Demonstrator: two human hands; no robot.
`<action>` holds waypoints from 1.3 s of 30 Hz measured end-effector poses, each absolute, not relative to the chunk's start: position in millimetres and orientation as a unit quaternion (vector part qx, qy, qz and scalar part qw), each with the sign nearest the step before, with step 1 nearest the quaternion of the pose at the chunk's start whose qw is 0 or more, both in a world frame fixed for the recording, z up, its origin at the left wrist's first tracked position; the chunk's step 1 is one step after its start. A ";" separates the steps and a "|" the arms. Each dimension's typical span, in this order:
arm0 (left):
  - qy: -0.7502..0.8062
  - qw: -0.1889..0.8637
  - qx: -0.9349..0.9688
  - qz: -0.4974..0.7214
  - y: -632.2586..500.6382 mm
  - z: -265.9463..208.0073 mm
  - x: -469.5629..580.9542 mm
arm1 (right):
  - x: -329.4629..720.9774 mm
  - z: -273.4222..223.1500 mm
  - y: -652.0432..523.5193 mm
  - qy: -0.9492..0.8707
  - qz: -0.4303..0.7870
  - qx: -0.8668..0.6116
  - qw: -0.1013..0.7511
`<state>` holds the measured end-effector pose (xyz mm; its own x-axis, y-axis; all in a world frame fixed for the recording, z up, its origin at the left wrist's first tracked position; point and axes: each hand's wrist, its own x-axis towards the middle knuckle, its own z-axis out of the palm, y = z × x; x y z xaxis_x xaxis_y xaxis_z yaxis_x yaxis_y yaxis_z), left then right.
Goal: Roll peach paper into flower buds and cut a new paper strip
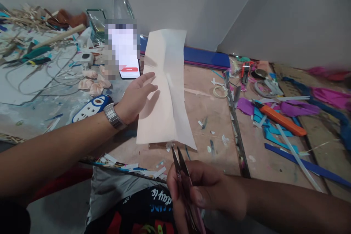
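Fingers [146, 78] of the left hand [134, 97] spread loosely at the left side of a long, pale peach, rectangular sheet of paper or thin foam [157, 117] in the head view, grasping nothing; whether every tip presses down is hard to tell. Slim metal scissors with pinkish handles [182, 162] are held in the curled fingers of the right hand [214, 182] — blades slightly parted, tips just by the near edge of the sheet. No cut shows at that edge, so the step looks like steadying and lining up. A cut from here would call for wider blades around the edge, with the left hand keeping the lengthwise crease quiet.

Left of the sheet is a black-edged phone with a lit screen [131, 64]; behind it, partly covered, runs a flat blue bar [207, 58]. Well to its right lies an orange plastic cutter [285, 119] — among coloured scraps [245, 106].
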<state>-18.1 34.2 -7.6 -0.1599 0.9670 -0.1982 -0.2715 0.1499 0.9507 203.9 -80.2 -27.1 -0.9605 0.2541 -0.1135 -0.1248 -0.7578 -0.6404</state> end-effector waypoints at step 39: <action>0.501 0.550 0.343 0.573 36.2 -17.3 -19.6 | 201.5 -12.3 -77.1 -0.270 0.947 -0.150 0.084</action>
<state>-19.6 36.2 -17.3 -0.1585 0.9745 -0.1589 -0.2861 0.1088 0.9520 201.5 -77.1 -12.3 -0.9406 0.2407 -0.2397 -0.0784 -0.8404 -0.5363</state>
